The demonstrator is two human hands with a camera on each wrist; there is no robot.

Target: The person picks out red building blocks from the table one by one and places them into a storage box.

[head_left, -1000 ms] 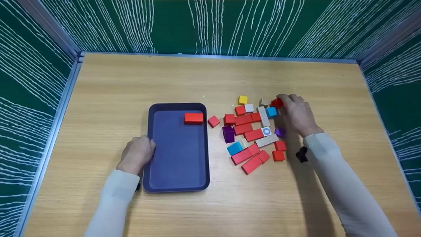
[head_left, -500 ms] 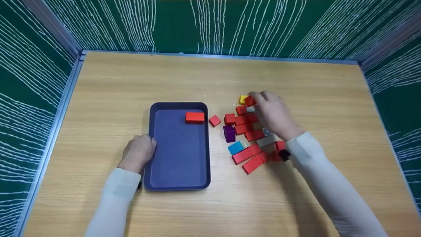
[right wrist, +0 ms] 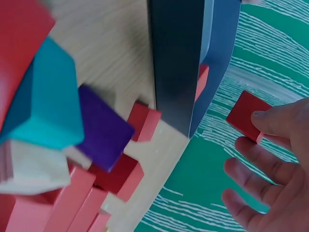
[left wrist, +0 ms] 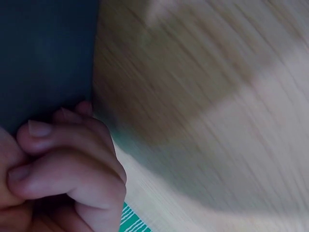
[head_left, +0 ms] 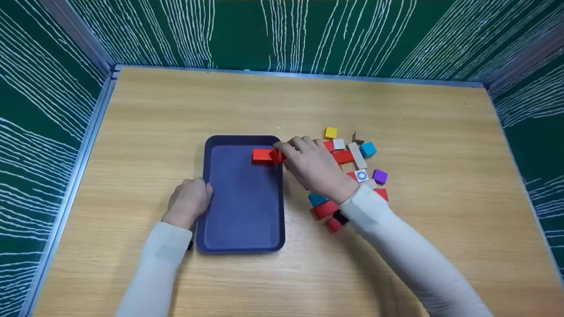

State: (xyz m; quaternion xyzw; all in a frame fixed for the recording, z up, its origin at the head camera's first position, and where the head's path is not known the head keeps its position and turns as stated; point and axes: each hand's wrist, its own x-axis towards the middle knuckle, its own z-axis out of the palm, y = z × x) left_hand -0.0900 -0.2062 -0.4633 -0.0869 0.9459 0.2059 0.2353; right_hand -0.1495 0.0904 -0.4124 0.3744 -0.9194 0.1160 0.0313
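My right hand (head_left: 316, 166) pinches a red block (right wrist: 247, 115) between thumb and fingers, over the right rim of a dark blue tray (head_left: 240, 211). Inside the tray, near its far right corner, lies another red block (head_left: 261, 156), which the held one partly overlaps in the head view. On the tray's left side my left hand (head_left: 188, 201) grips the rim, its fingers curled against the outer wall (left wrist: 46, 63) in the left wrist view. A small red block (right wrist: 145, 121) on the table beside the tray shows in the right wrist view; my right hand covers it in the head view.
Right of the tray spread several loose blocks, partly under my right forearm: a yellow cube (head_left: 330, 133), a blue cube (head_left: 368, 150), a purple block (head_left: 380, 176), a whitish bar (head_left: 357, 156) and red ones. Green walls with white streaks (head_left: 282, 35) enclose the wooden table (head_left: 198, 97).
My right hand has carried the red block leftward from the far right of the loose blocks to the tray's right rim. The left hand has stayed on the tray.
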